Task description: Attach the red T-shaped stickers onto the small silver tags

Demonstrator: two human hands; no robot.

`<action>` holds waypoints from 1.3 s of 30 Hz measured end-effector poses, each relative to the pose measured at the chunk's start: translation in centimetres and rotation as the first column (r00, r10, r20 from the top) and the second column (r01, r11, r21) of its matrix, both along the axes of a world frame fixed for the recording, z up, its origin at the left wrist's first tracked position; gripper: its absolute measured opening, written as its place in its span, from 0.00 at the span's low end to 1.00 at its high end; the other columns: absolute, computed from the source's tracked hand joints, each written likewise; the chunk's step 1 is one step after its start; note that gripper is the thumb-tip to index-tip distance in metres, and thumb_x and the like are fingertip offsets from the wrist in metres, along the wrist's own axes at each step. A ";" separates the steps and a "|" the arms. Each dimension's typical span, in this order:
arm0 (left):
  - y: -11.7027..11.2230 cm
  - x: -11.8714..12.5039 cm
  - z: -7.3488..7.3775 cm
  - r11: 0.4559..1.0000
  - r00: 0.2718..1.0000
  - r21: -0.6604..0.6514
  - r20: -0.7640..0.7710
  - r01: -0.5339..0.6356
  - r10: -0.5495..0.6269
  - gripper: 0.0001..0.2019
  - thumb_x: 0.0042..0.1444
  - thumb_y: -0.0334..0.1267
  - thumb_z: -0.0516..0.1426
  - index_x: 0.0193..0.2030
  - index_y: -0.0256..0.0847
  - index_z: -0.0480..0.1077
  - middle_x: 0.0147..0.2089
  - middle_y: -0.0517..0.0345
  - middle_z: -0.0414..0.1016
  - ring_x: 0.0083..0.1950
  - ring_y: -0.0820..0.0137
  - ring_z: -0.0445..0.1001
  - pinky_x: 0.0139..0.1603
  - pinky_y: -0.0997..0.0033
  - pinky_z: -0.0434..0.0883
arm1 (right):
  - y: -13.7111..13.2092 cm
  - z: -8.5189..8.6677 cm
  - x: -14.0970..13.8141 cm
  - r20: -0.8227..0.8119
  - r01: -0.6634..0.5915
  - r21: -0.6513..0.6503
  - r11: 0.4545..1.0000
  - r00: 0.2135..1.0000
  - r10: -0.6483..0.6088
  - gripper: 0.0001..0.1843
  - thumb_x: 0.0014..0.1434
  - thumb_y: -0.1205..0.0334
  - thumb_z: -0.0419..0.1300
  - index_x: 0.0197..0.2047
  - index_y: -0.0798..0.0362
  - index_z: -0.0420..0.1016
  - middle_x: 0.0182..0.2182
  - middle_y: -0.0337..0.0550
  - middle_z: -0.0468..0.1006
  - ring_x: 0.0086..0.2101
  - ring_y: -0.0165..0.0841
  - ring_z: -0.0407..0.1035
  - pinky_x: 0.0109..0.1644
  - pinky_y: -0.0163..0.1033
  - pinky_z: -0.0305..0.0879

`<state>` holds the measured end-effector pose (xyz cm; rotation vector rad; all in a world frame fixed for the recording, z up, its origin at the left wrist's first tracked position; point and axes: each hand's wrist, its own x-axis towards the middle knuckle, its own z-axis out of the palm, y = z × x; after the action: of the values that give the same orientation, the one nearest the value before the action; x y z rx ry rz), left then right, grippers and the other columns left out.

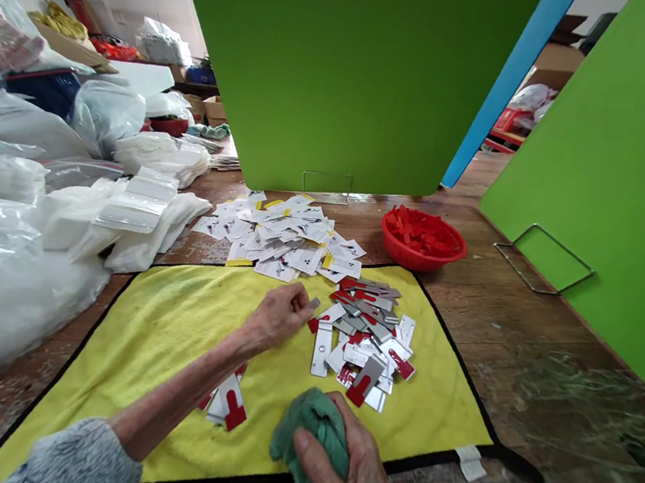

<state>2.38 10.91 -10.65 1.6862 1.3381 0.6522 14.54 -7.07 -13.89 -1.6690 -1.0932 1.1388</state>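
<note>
My left hand (pixel 280 314) reaches over the yellow cloth (pixel 182 318), fingers closed on a small flat metal plate (pixel 313 303) whose grey end sticks out. Just right of it lies a loose pile of metal plates (pixel 376 312), silver and grey, many with red pieces on them. In my right hand (pixel 349 467), near the cloth's front edge, is a bunched green rag (pixel 312 434). Under my left forearm sits a smaller group of plates with red pieces (pixel 230 400), partly hidden by the arm.
Behind the cloth is a heap of printed white cards (pixel 293 238). A red bowl (pixel 423 241) of red pieces stands at the back right. Clear plastic bags (pixel 150 199) crowd the left. Green panels (pixel 349 79) rise behind, with wire stands (pixel 542 262) at their base.
</note>
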 end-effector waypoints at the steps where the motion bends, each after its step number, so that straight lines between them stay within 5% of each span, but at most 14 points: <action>1: -0.3 -0.6 0.3 0.998 0.999 -0.052 0.033 -0.018 0.020 0.06 0.46 0.38 0.59 0.25 0.42 0.65 0.22 0.68 0.62 0.24 0.73 0.60 0.28 0.72 0.60 | -0.2 0.0 0.1 -0.036 0.025 0.010 1.000 0.999 -0.025 0.17 0.56 0.46 0.63 0.43 0.47 0.79 0.40 0.44 0.82 0.43 0.41 0.75 0.48 0.38 0.71; 5: -2.6 -2.7 2.0 0.968 0.981 -0.239 0.162 -0.070 0.111 0.13 0.46 0.48 0.59 0.26 0.41 0.65 0.21 0.68 0.62 0.21 0.77 0.58 0.24 0.75 0.56 | 0.2 0.9 1.2 -0.120 -0.061 0.039 0.997 0.991 0.065 0.18 0.61 0.46 0.58 0.46 0.48 0.79 0.39 0.43 0.83 0.39 0.38 0.76 0.41 0.36 0.73; 8: -5.0 -3.1 2.8 0.936 0.960 -0.345 0.230 -0.072 0.159 0.17 0.44 0.53 0.61 0.22 0.41 0.63 0.19 0.67 0.62 0.20 0.77 0.58 0.23 0.76 0.56 | 2.2 2.2 1.1 0.020 -0.116 0.189 0.975 0.993 0.115 0.18 0.64 0.49 0.57 0.50 0.49 0.79 0.41 0.45 0.82 0.38 0.37 0.77 0.41 0.37 0.75; 12: -7.1 -3.0 3.0 0.896 0.917 -0.440 0.330 -0.063 0.226 0.18 0.37 0.51 0.66 0.22 0.38 0.69 0.21 0.63 0.68 0.24 0.76 0.64 0.27 0.76 0.62 | 4.5 2.3 -1.3 0.309 -0.169 0.560 0.811 0.951 -0.016 0.21 0.64 0.63 0.54 0.58 0.51 0.76 0.56 0.53 0.77 0.55 0.44 0.71 0.61 0.50 0.69; 16: -7.6 -4.2 2.8 0.865 0.857 -0.485 0.383 -0.130 0.344 0.22 0.33 0.54 0.69 0.24 0.38 0.69 0.23 0.62 0.71 0.25 0.77 0.66 0.29 0.76 0.65 | 3.2 1.0 -1.8 0.449 -0.343 0.595 0.727 0.892 0.054 0.28 0.54 0.73 0.54 0.56 0.50 0.78 0.55 0.51 0.78 0.54 0.44 0.72 0.55 0.48 0.73; 18: -7.7 -4.7 2.7 0.851 0.837 -0.503 0.393 -0.151 0.381 0.25 0.31 0.55 0.70 0.27 0.37 0.71 0.23 0.60 0.73 0.25 0.76 0.68 0.28 0.77 0.65 | 2.3 0.9 -1.1 0.315 -0.264 0.529 0.807 0.944 0.102 0.22 0.55 0.70 0.56 0.51 0.49 0.80 0.50 0.48 0.80 0.49 0.41 0.75 0.52 0.43 0.74; 21: -8.3 -4.5 2.4 0.848 0.806 -0.511 0.438 -0.141 0.399 0.25 0.30 0.54 0.72 0.28 0.37 0.73 0.26 0.58 0.76 0.26 0.75 0.69 0.29 0.78 0.65 | 2.3 1.8 -1.0 -0.088 -0.050 0.218 0.975 0.994 0.071 0.15 0.63 0.55 0.58 0.50 0.49 0.77 0.40 0.43 0.81 0.38 0.36 0.74 0.40 0.37 0.73; 23: -8.9 -4.1 2.3 0.866 0.808 -0.480 0.451 -0.138 0.379 0.24 0.32 0.55 0.72 0.26 0.36 0.73 0.25 0.60 0.74 0.26 0.77 0.66 0.27 0.79 0.63 | 2.9 2.5 -1.8 -0.333 -0.064 0.072 0.995 0.939 0.084 0.19 0.60 0.46 0.61 0.47 0.50 0.76 0.34 0.40 0.77 0.33 0.32 0.70 0.34 0.33 0.69; 25: -9.3 -4.3 2.2 0.884 0.827 -0.444 0.434 -0.148 0.356 0.24 0.35 0.56 0.71 0.26 0.36 0.73 0.24 0.62 0.71 0.25 0.78 0.62 0.26 0.80 0.60 | 3.1 3.0 -2.7 -0.463 -0.131 0.060 0.989 0.875 0.144 0.18 0.56 0.45 0.65 0.39 0.52 0.74 0.30 0.36 0.72 0.30 0.28 0.64 0.32 0.30 0.64; 30: -8.1 -7.7 2.3 0.918 0.930 -0.342 0.226 -0.202 0.289 0.24 0.40 0.58 0.67 0.30 0.37 0.73 0.24 0.62 0.67 0.25 0.75 0.61 0.25 0.75 0.60 | 1.4 3.3 -1.6 -0.387 -0.220 0.000 0.975 0.900 0.203 0.16 0.55 0.48 0.67 0.34 0.52 0.74 0.29 0.35 0.70 0.30 0.29 0.64 0.35 0.31 0.65; 33: -6.2 -7.9 2.1 0.970 0.968 0.053 -0.076 -0.237 0.241 0.19 0.49 0.53 0.63 0.39 0.38 0.76 0.32 0.57 0.70 0.30 0.67 0.68 0.32 0.68 0.67 | 0.4 3.3 0.0 -0.330 -0.140 0.012 0.990 0.934 0.136 0.18 0.55 0.46 0.67 0.32 0.52 0.72 0.27 0.35 0.68 0.29 0.28 0.63 0.33 0.31 0.64; 35: -5.0 -6.1 1.5 0.957 0.972 0.280 -0.197 -0.073 0.132 0.16 0.54 0.46 0.61 0.45 0.40 0.77 0.39 0.53 0.70 0.39 0.62 0.71 0.43 0.61 0.71 | 0.3 3.1 0.6 -0.331 -0.129 0.028 0.991 0.935 0.131 0.19 0.55 0.44 0.66 0.31 0.52 0.72 0.26 0.34 0.67 0.27 0.28 0.61 0.32 0.31 0.63; 37: -4.2 -3.5 0.6 0.936 0.962 0.306 -0.254 0.176 -0.098 0.16 0.55 0.41 0.61 0.50 0.42 0.76 0.45 0.51 0.69 0.47 0.58 0.71 0.52 0.55 0.70 | 0.4 2.8 0.8 -0.315 -0.118 0.031 0.992 0.941 0.122 0.20 0.55 0.43 0.66 0.32 0.53 0.73 0.27 0.35 0.68 0.29 0.29 0.62 0.34 0.31 0.63; 39: -3.9 -1.4 -0.3 0.912 0.937 0.278 -0.262 0.301 -0.229 0.19 0.51 0.36 0.63 0.52 0.41 0.74 0.47 0.50 0.69 0.50 0.56 0.70 0.55 0.53 0.69 | 0.5 2.5 0.9 -0.293 -0.108 0.024 0.994 0.950 0.110 0.20 0.55 0.43 0.66 0.34 0.53 0.74 0.28 0.36 0.70 0.31 0.30 0.64 0.36 0.32 0.64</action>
<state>1.02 7.05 -10.94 2.2125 1.1656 0.5455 15.42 -6.58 -11.36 -1.3913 -1.0055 1.4012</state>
